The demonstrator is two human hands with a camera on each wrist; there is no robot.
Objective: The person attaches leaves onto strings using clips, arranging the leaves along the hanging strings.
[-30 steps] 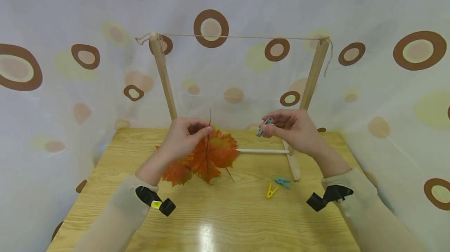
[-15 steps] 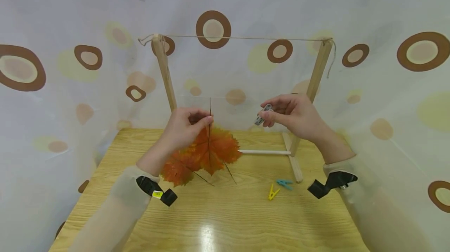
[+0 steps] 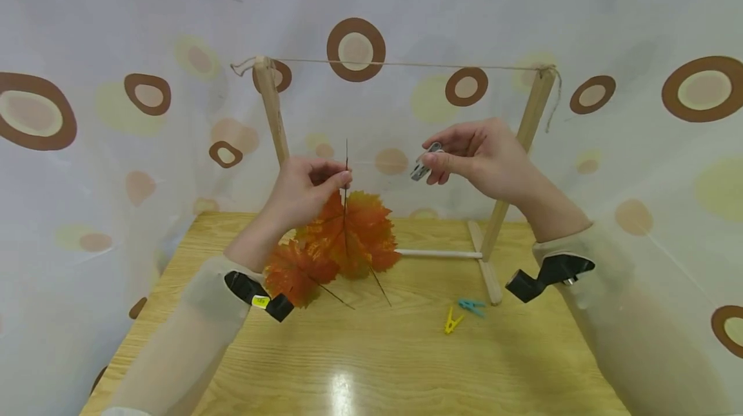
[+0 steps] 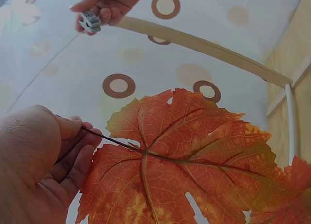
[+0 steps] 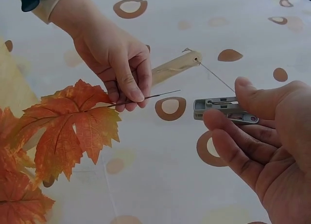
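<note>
My left hand [image 3: 310, 189] pinches the thin dark stem of an orange-red maple leaf [image 4: 194, 151] between thumb and fingers. The leaf hangs below the hand, and the stem's tip points up past the fingertips. To the right and a little higher, my right hand [image 3: 484, 157] grips a grey clothespin [image 5: 226, 110] between thumb and fingers, its end pointing toward the left hand. In the right wrist view the stem tip lies just left of the clothespin, with a gap between them. Other orange leaves [image 3: 293, 274] lie on the table under the held one.
A wooden frame stands behind the hands, with a twine line [image 3: 406, 64] strung between its post tops and a white rod [image 3: 441, 253] low down. A yellow clothespin [image 3: 453, 321] and a blue clothespin [image 3: 473, 306] lie on the table [image 3: 371, 364]. Patterned curtain surrounds it.
Both hands have risen, the right one farther and slightly leftward with the grey clothespin. The held leaf has lifted with the left hand, showing more of the leaves beneath.
</note>
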